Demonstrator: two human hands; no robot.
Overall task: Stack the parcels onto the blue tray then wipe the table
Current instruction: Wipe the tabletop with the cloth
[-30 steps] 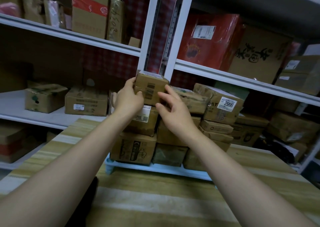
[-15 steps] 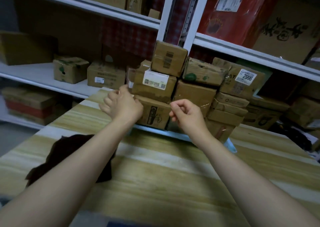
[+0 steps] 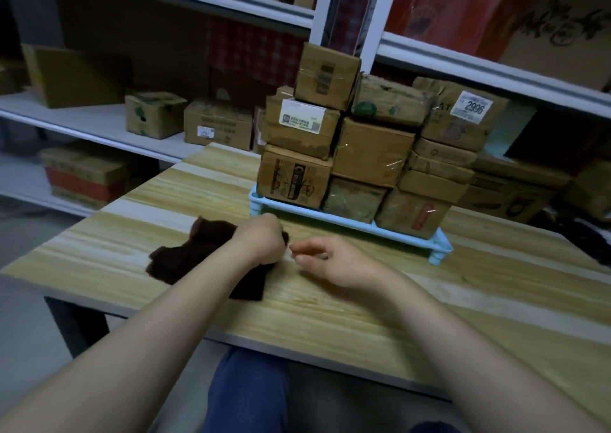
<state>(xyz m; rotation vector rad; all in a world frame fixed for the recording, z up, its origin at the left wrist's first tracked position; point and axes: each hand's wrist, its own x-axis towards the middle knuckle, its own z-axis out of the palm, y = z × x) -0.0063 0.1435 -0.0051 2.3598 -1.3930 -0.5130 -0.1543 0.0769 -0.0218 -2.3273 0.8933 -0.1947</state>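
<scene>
Fingers of left hand (image 3: 261, 242) clamp the dark cloth (image 3: 185, 257); right hand (image 3: 334, 262) beside it, fingers loosely curled.

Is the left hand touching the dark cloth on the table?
Touching. The head view shows the left hand pressed onto the dark cloth, fingers curled into it.

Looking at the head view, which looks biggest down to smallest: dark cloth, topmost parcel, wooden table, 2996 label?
1. wooden table
2. dark cloth
3. topmost parcel
4. 2996 label
The cloth lies nearer the camera than the parcel, so their true order is unsure.
</scene>
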